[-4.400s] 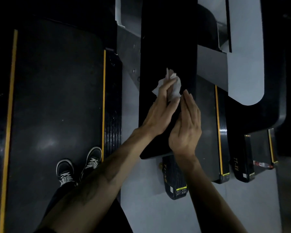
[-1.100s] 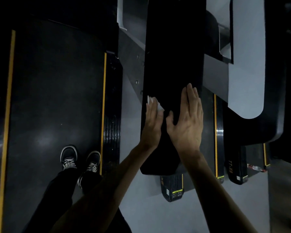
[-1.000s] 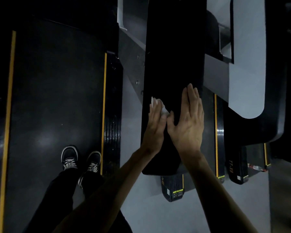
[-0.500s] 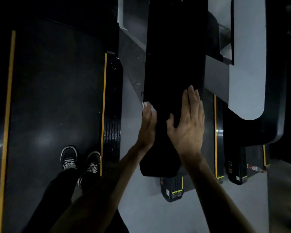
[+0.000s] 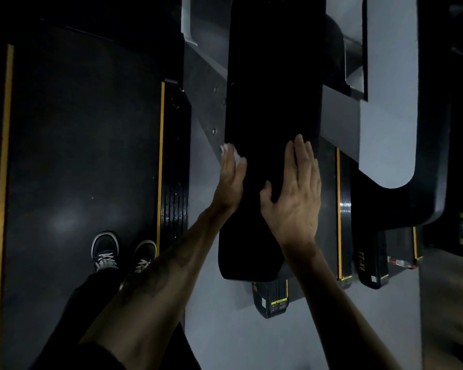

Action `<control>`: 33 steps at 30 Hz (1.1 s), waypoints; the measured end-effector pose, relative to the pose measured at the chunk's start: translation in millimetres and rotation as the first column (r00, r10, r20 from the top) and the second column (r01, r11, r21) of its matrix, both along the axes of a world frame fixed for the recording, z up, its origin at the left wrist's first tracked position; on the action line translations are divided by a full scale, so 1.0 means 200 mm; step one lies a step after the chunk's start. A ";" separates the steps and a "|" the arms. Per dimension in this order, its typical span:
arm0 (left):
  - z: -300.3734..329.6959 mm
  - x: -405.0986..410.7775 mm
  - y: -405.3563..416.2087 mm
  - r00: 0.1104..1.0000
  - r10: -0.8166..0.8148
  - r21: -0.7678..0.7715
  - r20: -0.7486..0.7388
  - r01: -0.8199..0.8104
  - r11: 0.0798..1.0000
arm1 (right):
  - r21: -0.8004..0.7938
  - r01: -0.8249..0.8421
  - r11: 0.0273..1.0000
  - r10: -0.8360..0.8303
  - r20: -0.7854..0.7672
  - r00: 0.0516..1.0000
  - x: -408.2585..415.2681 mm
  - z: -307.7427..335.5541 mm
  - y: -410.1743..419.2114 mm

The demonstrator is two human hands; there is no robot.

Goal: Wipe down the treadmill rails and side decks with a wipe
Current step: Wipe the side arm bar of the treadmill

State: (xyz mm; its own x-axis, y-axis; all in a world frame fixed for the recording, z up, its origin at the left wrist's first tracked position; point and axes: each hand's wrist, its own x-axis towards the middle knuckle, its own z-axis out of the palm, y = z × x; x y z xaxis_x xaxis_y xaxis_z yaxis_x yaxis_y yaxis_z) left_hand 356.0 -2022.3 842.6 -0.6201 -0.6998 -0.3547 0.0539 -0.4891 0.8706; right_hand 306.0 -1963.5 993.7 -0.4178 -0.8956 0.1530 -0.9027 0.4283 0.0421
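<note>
A wide black treadmill rail (image 5: 273, 89) runs down the middle of the view. My left hand (image 5: 230, 180) lies with straight fingers against the rail's left edge and presses a white wipe (image 5: 234, 153) onto it; only a small crumpled bit of the wipe shows past the fingertips. My right hand (image 5: 296, 193) rests flat and open on top of the rail, fingers together, thumb spread toward the left hand. Neither hand grips the rail.
I stand on a dark treadmill belt (image 5: 78, 156) with yellow stripes; my two sneakers (image 5: 123, 252) are near its right side deck (image 5: 175, 166). Grey floor (image 5: 238, 337) lies below the rail. Neighbouring treadmill ends (image 5: 369, 260) and a grey console arm (image 5: 388, 102) sit at right.
My left hand slid the wipe from the rail's top surface leftward to its left edge. My right hand flattened onto the rail top and has stayed there over the last second.
</note>
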 end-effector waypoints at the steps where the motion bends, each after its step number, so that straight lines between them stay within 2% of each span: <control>1: -0.03 0.02 0.02 1.000 -0.018 0.073 -0.007 0.018 0.997 | 0.007 0.004 1.000 -0.004 0.000 1.000 0.00 0.00 0.00; 7: 0.13 0.16 0.21 0.999 -0.019 0.115 0.029 0.015 0.993 | 0.002 0.002 1.000 -0.002 -0.003 1.000 0.00 -0.01 0.00; 12: 0.19 0.03 0.11 0.996 0.082 -0.036 -0.027 -0.083 0.996 | -0.017 -0.010 1.000 0.010 0.001 1.000 0.00 -0.01 0.00; 15: 0.15 -0.05 -0.04 0.991 0.098 -0.055 -0.088 -0.103 0.993 | -0.006 -0.003 1.000 0.003 -0.012 1.000 0.00 -0.01 0.00; 17: 0.07 -0.07 -0.12 0.990 0.078 -0.028 -0.115 -0.082 0.996 | 0.006 -0.003 1.000 0.003 -0.013 1.000 0.00 -0.01 0.00; 21: -0.09 -0.04 -0.06 0.996 0.013 0.125 -0.087 -0.002 0.992 | 0.020 0.003 1.000 -0.003 -0.010 1.000 -0.01 -0.01 0.00; 24: -0.09 0.03 0.08 0.998 -0.037 0.217 0.043 0.026 0.976 | 0.008 0.001 1.000 -0.001 -0.007 1.000 0.00 0.00 0.00; 25: -0.08 0.06 0.13 0.997 -0.047 0.210 0.064 0.032 0.977 | 0.007 0.001 1.000 -0.001 -0.007 1.000 0.00 0.00 0.00; 28: 0.00 0.07 0.18 1.000 0.030 0.117 0.007 -0.031 0.993 | 0.009 0.005 1.000 -0.005 0.002 1.000 0.00 0.00 0.00; 33: 0.18 -0.03 0.01 0.993 0.085 -0.022 -0.079 -0.087 0.996 | 0.003 0.002 1.000 -0.002 0.003 1.000 0.00 0.00 0.00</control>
State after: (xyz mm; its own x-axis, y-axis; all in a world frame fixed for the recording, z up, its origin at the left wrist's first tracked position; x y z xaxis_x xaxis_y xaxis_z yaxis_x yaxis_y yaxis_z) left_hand 349.6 -2020.4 879.2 -0.5827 -0.7595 -0.2891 0.1630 -0.4577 0.8740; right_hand 306.7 -1963.4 992.8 -0.4197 -0.8953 0.1495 -0.9021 0.4296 0.0403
